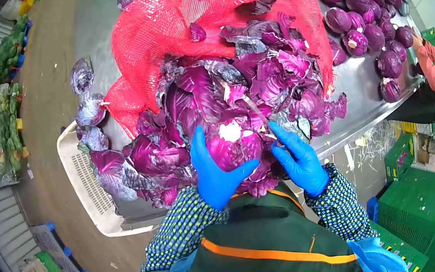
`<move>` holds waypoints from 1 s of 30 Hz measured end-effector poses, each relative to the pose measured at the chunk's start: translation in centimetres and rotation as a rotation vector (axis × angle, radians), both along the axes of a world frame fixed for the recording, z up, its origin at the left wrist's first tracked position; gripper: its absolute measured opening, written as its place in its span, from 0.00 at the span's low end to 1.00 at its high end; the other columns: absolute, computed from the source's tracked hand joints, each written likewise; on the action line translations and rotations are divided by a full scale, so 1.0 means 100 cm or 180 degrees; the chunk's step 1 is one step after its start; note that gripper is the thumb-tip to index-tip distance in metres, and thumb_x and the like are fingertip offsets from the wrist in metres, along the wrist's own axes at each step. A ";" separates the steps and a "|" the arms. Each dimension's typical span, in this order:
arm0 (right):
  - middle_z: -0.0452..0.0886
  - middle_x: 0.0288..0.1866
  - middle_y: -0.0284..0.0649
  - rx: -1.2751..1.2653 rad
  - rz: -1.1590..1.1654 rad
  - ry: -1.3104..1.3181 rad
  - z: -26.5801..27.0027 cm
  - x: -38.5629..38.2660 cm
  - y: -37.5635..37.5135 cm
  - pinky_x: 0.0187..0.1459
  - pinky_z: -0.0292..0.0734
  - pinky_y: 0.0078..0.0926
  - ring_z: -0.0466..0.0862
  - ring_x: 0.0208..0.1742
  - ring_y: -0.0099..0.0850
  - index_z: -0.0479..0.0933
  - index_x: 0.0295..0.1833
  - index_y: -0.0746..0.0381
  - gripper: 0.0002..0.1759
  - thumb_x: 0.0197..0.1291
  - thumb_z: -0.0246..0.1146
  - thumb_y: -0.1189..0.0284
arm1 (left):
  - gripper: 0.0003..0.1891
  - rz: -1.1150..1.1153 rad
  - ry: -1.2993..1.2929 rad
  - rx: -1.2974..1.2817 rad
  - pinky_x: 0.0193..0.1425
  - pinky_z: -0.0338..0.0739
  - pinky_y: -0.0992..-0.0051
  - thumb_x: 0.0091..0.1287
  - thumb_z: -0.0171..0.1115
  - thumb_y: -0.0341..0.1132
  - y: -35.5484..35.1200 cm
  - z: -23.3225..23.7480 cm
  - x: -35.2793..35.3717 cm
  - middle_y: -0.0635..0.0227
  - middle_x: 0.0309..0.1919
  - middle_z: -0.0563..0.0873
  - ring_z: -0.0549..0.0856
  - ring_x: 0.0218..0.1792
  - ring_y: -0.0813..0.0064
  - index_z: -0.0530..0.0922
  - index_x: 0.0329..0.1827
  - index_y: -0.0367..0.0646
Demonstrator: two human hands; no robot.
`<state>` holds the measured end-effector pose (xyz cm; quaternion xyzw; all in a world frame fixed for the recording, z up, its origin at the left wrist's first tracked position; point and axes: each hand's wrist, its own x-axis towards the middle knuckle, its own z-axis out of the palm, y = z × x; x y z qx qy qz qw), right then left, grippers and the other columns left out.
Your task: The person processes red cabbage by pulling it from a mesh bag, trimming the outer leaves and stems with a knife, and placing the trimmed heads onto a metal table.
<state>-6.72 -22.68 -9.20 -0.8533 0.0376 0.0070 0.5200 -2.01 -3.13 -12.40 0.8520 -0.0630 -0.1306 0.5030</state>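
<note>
While the right hand [301, 163] holds it, the knife [255, 110] slants forward-left.

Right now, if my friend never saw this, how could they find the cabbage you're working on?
Find the big red net bag on the metal table. Nearer you, between the blue-gloved left hand and right hand, is a round purple cabbage. Its bright white stump faces up, unlike the loose, curling leaves heaped around it.

Loose leaves [159, 159] lie before the net [157, 32] on the table [94, 19]; cabbages [357, 0] sit right; a crate [80, 176] left.
</note>
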 end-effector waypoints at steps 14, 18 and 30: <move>0.75 0.30 0.41 -0.1690 0.1470 0.0014 0.003 0.029 -0.011 0.28 0.74 0.36 0.78 0.28 0.38 0.70 0.64 0.43 0.24 0.61 0.56 0.69 | 0.58 -0.0229 -0.0495 0.0410 0.71 0.54 0.55 0.41 0.79 0.46 0.000 -0.006 -0.017 0.44 0.66 0.57 0.58 0.68 0.48 0.48 0.70 0.31; 0.79 0.43 0.48 -0.1408 0.1141 0.0627 -0.012 0.069 -0.024 0.39 0.77 0.40 0.81 0.40 0.47 0.66 0.67 0.50 0.23 0.66 0.52 0.63 | 0.60 -0.0483 -0.0675 0.0351 0.71 0.52 0.51 0.40 0.78 0.48 0.003 -0.009 -0.029 0.41 0.68 0.54 0.55 0.69 0.42 0.47 0.71 0.33; 0.80 0.28 0.35 0.0678 -0.0306 0.0841 -0.055 0.085 0.002 0.33 0.71 0.24 0.74 0.28 0.22 0.78 0.51 0.65 0.21 0.58 0.66 0.63 | 0.59 0.0026 0.0129 -0.0694 0.70 0.57 0.56 0.40 0.80 0.46 0.033 0.002 -0.014 0.44 0.64 0.59 0.62 0.66 0.49 0.50 0.70 0.33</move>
